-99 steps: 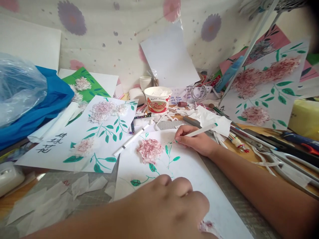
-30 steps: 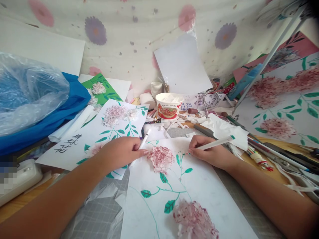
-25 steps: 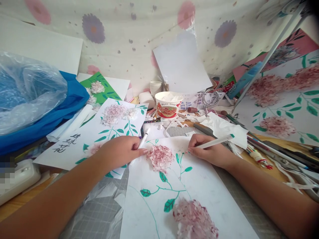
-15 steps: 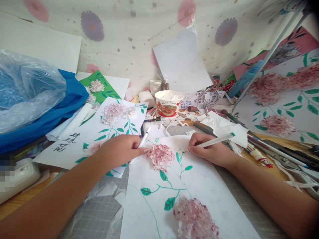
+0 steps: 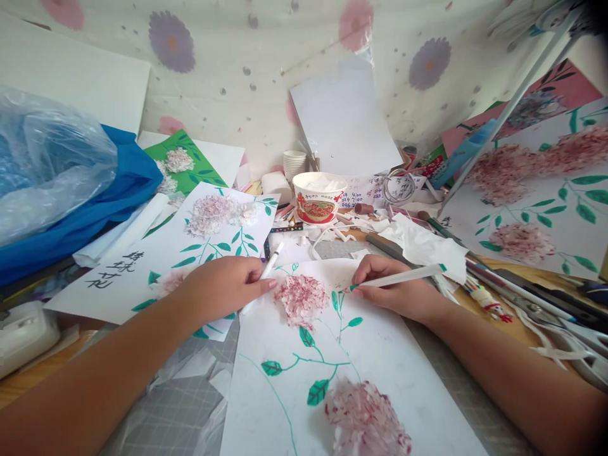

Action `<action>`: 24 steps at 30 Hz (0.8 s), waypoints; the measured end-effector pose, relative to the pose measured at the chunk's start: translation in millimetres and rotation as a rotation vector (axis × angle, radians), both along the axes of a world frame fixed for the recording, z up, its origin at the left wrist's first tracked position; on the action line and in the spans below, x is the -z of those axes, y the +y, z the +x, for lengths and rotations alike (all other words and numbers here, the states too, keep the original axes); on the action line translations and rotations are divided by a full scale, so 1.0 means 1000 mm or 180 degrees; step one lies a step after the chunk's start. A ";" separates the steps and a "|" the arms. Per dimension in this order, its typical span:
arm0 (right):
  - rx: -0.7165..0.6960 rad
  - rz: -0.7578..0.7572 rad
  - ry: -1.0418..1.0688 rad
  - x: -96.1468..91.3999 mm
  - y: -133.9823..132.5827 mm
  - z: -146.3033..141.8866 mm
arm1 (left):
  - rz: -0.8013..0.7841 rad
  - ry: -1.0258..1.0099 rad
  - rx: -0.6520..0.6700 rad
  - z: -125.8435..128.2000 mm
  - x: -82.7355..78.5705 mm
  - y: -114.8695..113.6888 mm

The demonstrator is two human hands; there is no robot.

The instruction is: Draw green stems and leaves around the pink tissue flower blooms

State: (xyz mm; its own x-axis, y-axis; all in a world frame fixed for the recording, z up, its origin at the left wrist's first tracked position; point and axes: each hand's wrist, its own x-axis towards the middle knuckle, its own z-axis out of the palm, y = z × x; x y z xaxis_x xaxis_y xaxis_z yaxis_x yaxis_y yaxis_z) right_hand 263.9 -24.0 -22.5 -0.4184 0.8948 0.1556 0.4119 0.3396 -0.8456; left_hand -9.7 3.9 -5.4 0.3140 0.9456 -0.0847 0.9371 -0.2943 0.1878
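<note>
The left hand [image 5: 223, 288] covers most of a white pen [image 5: 270, 261]; the lower paper flower [image 5: 368, 418] runs off the bottom edge.

Bright soft daylight, faint shadows, sharp centre, wide-angle bending at edges, dark top-right corner

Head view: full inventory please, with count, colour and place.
white paper sheet with green drawn stems: one, white, centre
pink shredded-paper flowers: two, pink, on that sheet
white green-tipped marker: one, white, in right hand
white capped pen: one, white, under left fingers
red-and-white paper bowl: one, red-and-white, back centre
finished flower sheet with black lettering: one, white, left
blue bag under clear crumpled plastic: one, blue, far left
crumpled white tissue: one, white, behind right hand
left hand: one, open, resting on capped pen
right hand: one, grip shut on marker
</note>
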 end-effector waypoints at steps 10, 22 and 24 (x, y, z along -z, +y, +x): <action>0.0123 0.0093 -0.0221 -0.003 0.000 0.000 | -0.0039 -0.0082 0.0025 0.002 -0.003 -0.002; 0.0173 0.0143 -0.0208 -0.005 0.000 -0.001 | -0.0058 -0.0093 0.0013 -0.001 0.000 -0.001; 0.0177 0.0121 -0.0192 -0.005 0.000 0.000 | -0.0053 -0.0081 0.0031 0.000 -0.001 -0.002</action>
